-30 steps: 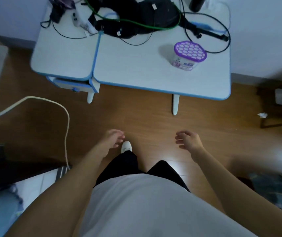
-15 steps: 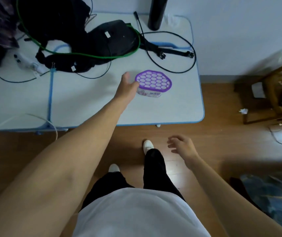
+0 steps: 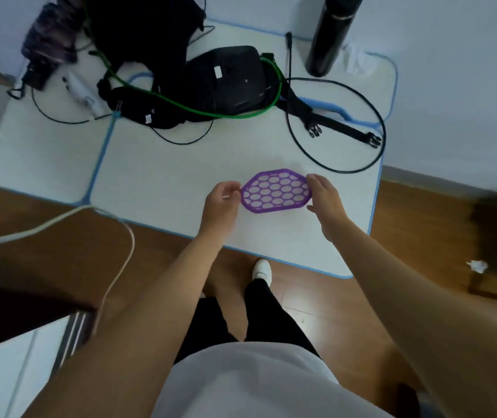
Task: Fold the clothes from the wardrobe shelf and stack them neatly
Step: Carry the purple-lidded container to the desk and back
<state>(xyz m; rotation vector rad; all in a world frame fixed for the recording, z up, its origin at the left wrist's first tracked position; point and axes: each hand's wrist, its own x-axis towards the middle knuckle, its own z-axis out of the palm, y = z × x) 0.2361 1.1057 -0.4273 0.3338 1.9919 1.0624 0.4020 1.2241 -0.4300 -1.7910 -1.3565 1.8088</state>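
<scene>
- Head view: a purple lid (image 3: 276,190), flat and six-sided with rounded corners, is pierced by a honeycomb of oval holes. It looks like hard plastic.
- What lies under the lid is hidden, and I cannot tell whether it rests on the table or is lifted off it.
- The table (image 3: 166,176) has a smooth white top with rounded corners, a pale blue rim and a blue seam that splits it into two panels.
- At the back of the table are a soft black bag (image 3: 229,79) with a buckled strap, a glossy green cable (image 3: 199,111) looped over it, and a thin black cable (image 3: 351,172) in a wide ring.
- A tall black cylindrical bottle (image 3: 330,37) stands upright beside the ring.
- Both bare forearms reach forward over the near table edge, drawing together towards the lid.
- The left hand (image 3: 221,200) is turned knuckles up. Its curled fingers pinch the lid's left edge.
- The right hand (image 3: 325,197) cups the lid's right edge, fingers over the far corner and thumb under the near one.
- Both hands are thus grasping the lid, one on each side.
- Below are a brown wooden floor (image 3: 45,267), a white shoe (image 3: 261,268), black trousers (image 3: 259,315) and a white shirt (image 3: 250,384).
- The clothes to be folded cannot be made out here.
</scene>
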